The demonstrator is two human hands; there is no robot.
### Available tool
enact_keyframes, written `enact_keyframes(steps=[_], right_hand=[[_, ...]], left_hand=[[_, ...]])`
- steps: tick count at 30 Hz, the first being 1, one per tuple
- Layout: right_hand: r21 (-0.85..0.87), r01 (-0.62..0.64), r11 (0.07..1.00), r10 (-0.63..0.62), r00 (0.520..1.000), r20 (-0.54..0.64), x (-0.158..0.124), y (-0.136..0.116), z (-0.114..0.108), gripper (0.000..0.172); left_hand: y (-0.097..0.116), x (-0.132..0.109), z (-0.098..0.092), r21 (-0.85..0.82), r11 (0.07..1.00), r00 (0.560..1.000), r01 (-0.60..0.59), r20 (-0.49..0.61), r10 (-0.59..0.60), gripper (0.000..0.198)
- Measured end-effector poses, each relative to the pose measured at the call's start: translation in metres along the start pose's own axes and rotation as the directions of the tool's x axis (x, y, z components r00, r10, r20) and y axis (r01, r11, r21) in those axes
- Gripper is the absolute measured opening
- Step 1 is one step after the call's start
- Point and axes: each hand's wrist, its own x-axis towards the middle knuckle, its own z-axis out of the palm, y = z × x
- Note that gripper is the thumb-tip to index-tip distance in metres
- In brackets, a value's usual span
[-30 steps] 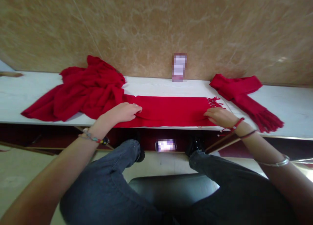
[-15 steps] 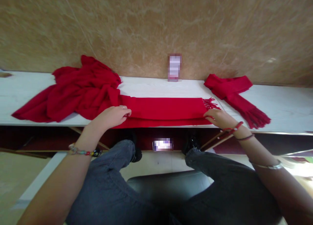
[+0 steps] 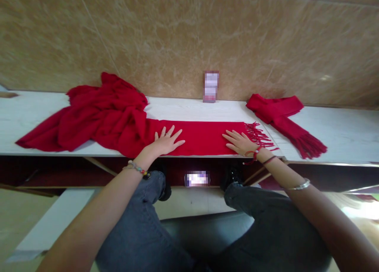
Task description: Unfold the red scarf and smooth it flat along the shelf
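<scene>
A red scarf lies flat along the white tabletop, its fringe at the right end. My left hand rests on the scarf with its fingers spread. Nearer the fringe, my right hand lies palm down on the cloth, fingers apart. On the left the flat strip runs into a crumpled heap of red cloth; whether both are one piece I cannot tell. A second red fringed scarf, folded so that it bends back, lies to the right of my right hand.
A small blurred card or phone leans against the brown marbled wall behind the white tabletop. Under the tabletop is an open dark red shelf, with another blurred bright object between my feet.
Both hands have let go of the scarf's edge and flattened onto it, moving closer together. The front layer, folded over before, now lies smooth down to the table's front edge.
</scene>
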Motion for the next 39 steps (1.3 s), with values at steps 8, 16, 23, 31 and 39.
enact_keyframes(steps=[8,16,23,31,39], right_hand=[[-0.028,-0.047,0.998,0.049,0.997,0.064,0.036,0.013,0.005,0.050],[0.020,-0.110,0.994,0.107,0.985,0.138,0.077,0.017,-0.001,0.051],[0.168,0.026,0.986,-0.045,0.993,0.111,0.081,0.037,-0.016,0.053],[0.079,0.139,0.987,-0.138,0.990,-0.024,0.058,0.061,-0.036,0.030],[-0.034,0.189,0.981,-0.183,0.975,0.129,0.048,0.053,-0.040,0.031]], left_hand=[[-0.018,0.050,-0.006,-0.012,0.999,1.000,-0.031,0.001,0.031,0.069],[-0.036,0.087,-0.009,-0.007,0.999,0.997,-0.043,-0.059,0.042,0.069],[-0.032,0.091,-0.020,0.027,0.999,0.999,0.019,0.027,-0.020,0.069],[-0.009,0.069,-0.050,0.085,0.901,0.905,-0.425,0.018,0.425,0.061],[0.009,0.057,-0.052,0.205,0.854,0.878,-0.478,0.094,0.468,0.052]])
